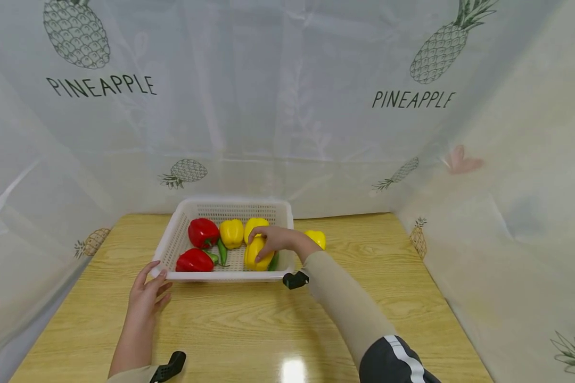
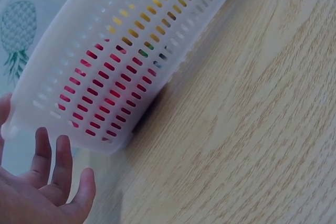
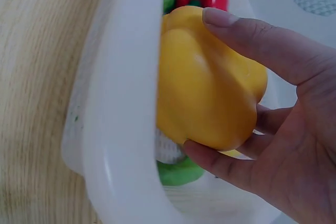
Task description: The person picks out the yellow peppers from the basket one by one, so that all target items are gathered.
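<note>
My right hand [image 1: 274, 239] grips a yellow bell pepper [image 3: 207, 85], thumb on one side and fingers on the other, over the near right part of a white plastic basket [image 1: 249, 276]. In the right wrist view, the basket's rim hides part of that pepper. At the basket's near left corner, my left hand [image 1: 146, 290] holds the rim, its other fingers spread loosely below. Inside the basket lie two red bell peppers [image 1: 203, 233], two more yellow bell peppers [image 1: 232, 234] and a green chili pepper [image 1: 222, 252]. A green vegetable [image 3: 180, 172] lies under the gripped pepper.
Another yellow bell pepper [image 1: 315, 238] sits on the wooden table [image 1: 230, 330] right of the basket, partly behind my right forearm. A pineapple-print sheet [image 1: 268, 117] hangs behind the table and along its sides.
</note>
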`<state>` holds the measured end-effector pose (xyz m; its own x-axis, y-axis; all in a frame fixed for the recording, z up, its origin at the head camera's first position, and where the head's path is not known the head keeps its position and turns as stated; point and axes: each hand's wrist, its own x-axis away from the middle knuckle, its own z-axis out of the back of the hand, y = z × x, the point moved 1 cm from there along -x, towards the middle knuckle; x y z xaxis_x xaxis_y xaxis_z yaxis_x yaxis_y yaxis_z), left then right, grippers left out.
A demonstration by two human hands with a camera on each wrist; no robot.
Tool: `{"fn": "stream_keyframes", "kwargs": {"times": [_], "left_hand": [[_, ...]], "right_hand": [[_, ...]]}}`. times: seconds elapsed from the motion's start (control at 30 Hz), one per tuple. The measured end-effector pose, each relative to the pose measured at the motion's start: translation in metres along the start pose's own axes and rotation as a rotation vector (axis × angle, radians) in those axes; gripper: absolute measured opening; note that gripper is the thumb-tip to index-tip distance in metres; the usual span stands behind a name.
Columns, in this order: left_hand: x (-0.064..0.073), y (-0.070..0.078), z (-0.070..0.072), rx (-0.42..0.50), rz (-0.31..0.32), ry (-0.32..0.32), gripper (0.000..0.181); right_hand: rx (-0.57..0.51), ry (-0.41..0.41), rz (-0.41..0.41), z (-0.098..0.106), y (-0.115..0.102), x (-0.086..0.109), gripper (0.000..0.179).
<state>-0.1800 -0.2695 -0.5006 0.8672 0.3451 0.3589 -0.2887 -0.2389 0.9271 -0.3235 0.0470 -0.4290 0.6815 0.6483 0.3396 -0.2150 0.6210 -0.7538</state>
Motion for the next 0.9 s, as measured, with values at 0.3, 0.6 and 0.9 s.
{"fn": "stream_keyframes", "kwargs": {"times": [0.3, 0.6, 0.9], "left_hand": [[0.001, -0.002, 0.001, 0.008, 0.000, -0.007, 0.043], [0.002, -0.001, -0.001, 0.005, 0.000, -0.001, 0.045], [0.002, -0.001, 0.000, 0.004, -0.004, -0.020, 0.045]], "right_hand": [[0.063, 0.032, 0.066, 0.016, -0.006, 0.019, 0.051], [0.095, 0.034, 0.091, 0.026, -0.006, 0.036, 0.053], [-0.015, 0.050, 0.094, 0.033, 0.005, 0.051, 0.057]]}}
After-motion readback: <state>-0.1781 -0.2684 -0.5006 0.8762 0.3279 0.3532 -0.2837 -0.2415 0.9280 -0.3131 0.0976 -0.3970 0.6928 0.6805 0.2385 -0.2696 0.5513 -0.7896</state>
